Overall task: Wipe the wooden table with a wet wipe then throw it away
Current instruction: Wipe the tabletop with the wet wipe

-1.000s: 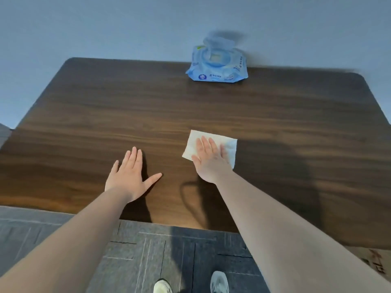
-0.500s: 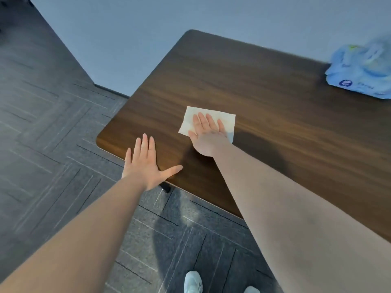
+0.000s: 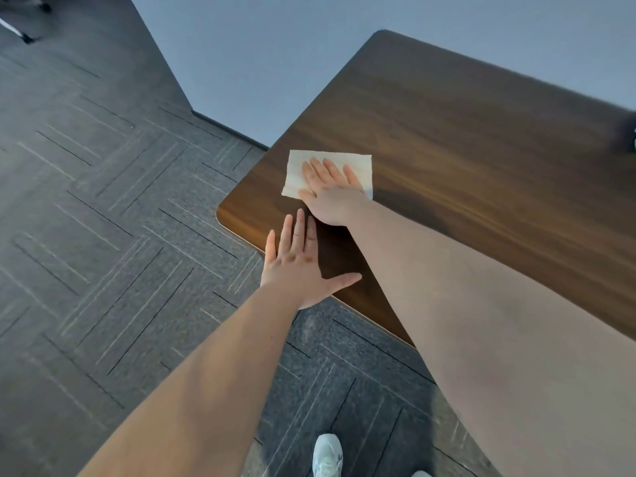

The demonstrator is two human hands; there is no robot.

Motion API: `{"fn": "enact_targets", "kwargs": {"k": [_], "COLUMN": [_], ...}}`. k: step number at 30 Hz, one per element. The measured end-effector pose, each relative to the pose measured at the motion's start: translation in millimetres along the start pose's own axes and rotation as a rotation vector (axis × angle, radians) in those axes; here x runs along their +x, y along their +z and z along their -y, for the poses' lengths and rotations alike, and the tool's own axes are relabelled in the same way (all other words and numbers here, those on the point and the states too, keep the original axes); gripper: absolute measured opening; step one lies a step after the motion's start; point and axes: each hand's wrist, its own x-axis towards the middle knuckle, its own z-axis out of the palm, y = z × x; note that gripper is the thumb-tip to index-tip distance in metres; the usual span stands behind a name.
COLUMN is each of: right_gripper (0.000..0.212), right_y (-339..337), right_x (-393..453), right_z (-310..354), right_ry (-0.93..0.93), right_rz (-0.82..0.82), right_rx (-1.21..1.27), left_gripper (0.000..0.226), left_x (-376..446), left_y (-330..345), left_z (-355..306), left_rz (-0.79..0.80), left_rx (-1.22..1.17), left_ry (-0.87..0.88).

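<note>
A: Where's the wet wipe (image 3: 309,168) rn?

B: Flat on the wooden table (image 3: 464,160), near the table's left front corner. Spread out, roughly rectangular, white w/ a creamy tint.

A: Which hand's on it?

B: Right hand (image 3: 332,191). Palm down, fingers straight and close together, pressing on the wipe's right half. It's not gripping, just pinning it flat under an open palm. The wipe's left part and far edge stick out past the fingertips.

A: And the other one?

B: Left hand (image 3: 299,266) is wide open too, holding nothing. Fingers straight, thumb out to the side. It sits at the table's near edge, just beside the right wrist: fingers and thumb over the wood, heel over the floor. Can't tell if it's actually resting on the top or hanging just above.

A: Anything else around?

B: Grey carpet tiles (image 3: 103,235) w/ a line pattern under the table, blue-grey wall (image 3: 275,46) behind. One light sneaker (image 3: 327,456) at the bottom. There's a dark blurred shape at the far right table edge, too smeared to ID.
</note>
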Motion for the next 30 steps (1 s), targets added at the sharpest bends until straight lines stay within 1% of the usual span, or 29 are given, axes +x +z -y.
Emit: {"fn": "enact_targets", "kwargs": {"k": [3, 5, 8, 11, 14, 18, 21, 26, 30], "right_gripper": [0.057, 0.057, 0.058, 0.057, 0.056, 0.056, 0.056, 0.056, 0.056], "right_y": [4.0, 7.4, 15.9, 23.9, 30.8, 41.1, 49.7, 69.6, 84.7], "right_x": [-23.0, -49.1, -97.0, -153.8, -212.2, -285.0, -338.3, -422.5, -488.3], "right_z": [-11.1, -24.8, -61.3, -118.1, -174.3, -240.0, -285.0, -357.9, -410.8], "right_ry": [-0.020, 0.009, 0.106, 0.278, 0.449, 0.625, 0.723, 0.864, 0.992], "right_rz": [0.001, 0.002, 0.001, -0.015, -0.040, -0.053, -0.082, -0.158, -0.200], "right_rx": [0.024, 0.045, 0.045, 0.090, 0.130, 0.185, 0.221, 0.277, 0.328], "left_gripper": [0.122, 0.122, 0.119, 0.102, 0.092, 0.090, 0.092, 0.093, 0.095], "left_x": [-0.9, -3.1, -8.4, -16.6, -21.2, -26.2, -33.1, -55.3, -75.8], "left_y": [0.5, -0.2, -6.4, -14.7, -16.4, -9.6, -0.5, 22.7, 48.8], "left_z": [-2.7, -5.4, -10.6, -39.1, -94.8, -183.0, -245.1, -352.4, -430.9], "left_rz": [-0.003, -0.014, -0.029, -0.047, -0.068, -0.027, 0.007, 0.037, 0.046], "left_rx": [0.048, 0.106, 0.192, 0.224, 0.204, 0.211, 0.246, 0.256, 0.304], "left_ry": [-0.003, -0.001, 0.001, 0.099, 0.240, 0.405, 0.510, 0.607, 0.744]}}
